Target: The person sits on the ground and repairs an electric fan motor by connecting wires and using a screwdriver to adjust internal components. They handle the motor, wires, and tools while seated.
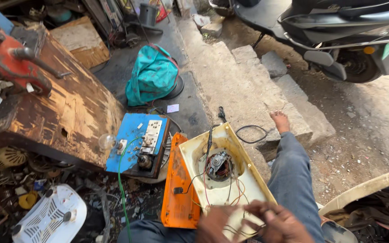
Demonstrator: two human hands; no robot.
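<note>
A cream-coloured appliance housing (230, 175) with an orange side is seen resting against the person's leg, its small motor (218, 165) exposed at the centre. Thin wires (237, 198) from the motor are pinched between the left hand (214, 227) and the right hand (282, 225) at the near edge. To the left, a blue switchboard (136, 144) with a bulb (106, 141) is laid on the floor.

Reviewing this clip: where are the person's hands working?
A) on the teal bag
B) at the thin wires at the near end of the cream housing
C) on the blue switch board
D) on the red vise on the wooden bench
B: both the left hand and right hand pinch thin wires at the near end of the cream housing, below its motor.
</note>
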